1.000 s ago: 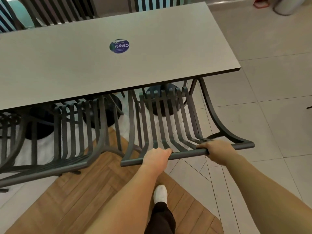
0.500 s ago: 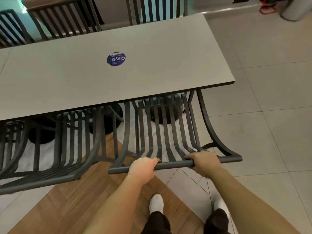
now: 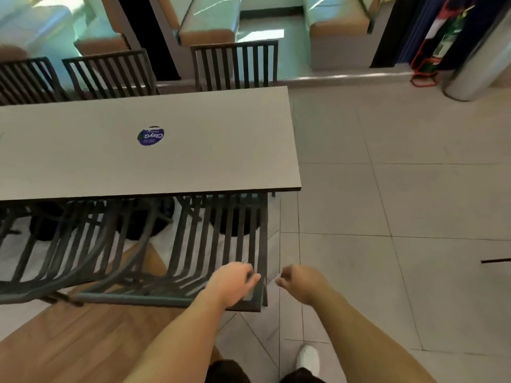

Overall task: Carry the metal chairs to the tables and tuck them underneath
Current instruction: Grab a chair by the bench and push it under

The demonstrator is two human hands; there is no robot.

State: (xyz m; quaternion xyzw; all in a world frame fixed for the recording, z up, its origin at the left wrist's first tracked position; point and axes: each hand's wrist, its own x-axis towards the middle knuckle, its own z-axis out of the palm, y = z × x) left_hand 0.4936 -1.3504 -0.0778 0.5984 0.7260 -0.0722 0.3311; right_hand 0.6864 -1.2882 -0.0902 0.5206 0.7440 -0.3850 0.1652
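While tucked, chair [image 3: 221, 239] under table [image 3: 193, 161] — hands free.

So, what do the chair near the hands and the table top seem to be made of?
Chair: likely painted metal, with thin dark matte slats and a tubular frame. Table top: probably laminate board, with a smooth grey-beige face and a dark thin edge.

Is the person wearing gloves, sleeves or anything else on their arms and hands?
No. The left hand and right hand are bare: no gloves, rings or watch show. Both forearms are uncovered too, with no sleeve in view.
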